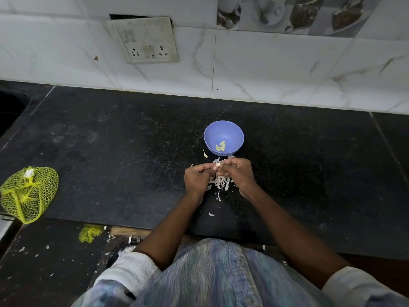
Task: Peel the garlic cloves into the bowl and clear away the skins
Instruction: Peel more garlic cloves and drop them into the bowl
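Observation:
A blue bowl (pixel 223 131) stands on the black counter with a few peeled garlic cloves (pixel 220 146) in it. Just in front of the bowl my left hand (pixel 197 177) and my right hand (pixel 237 172) meet, both pinching one garlic clove (pixel 217 165) between their fingertips. White garlic skins (pixel 220 182) lie in a loose pile on the counter under and between my hands. One unpeeled clove (pixel 205 153) lies to the left of the bowl. A single skin flake (pixel 211 214) lies nearer to me.
A yellow net bag (pixel 27 192) lies at the counter's left front edge. A scrap of yellow net (pixel 89 233) and skin flakes are on the floor below. A socket plate (pixel 147 42) is on the tiled wall behind.

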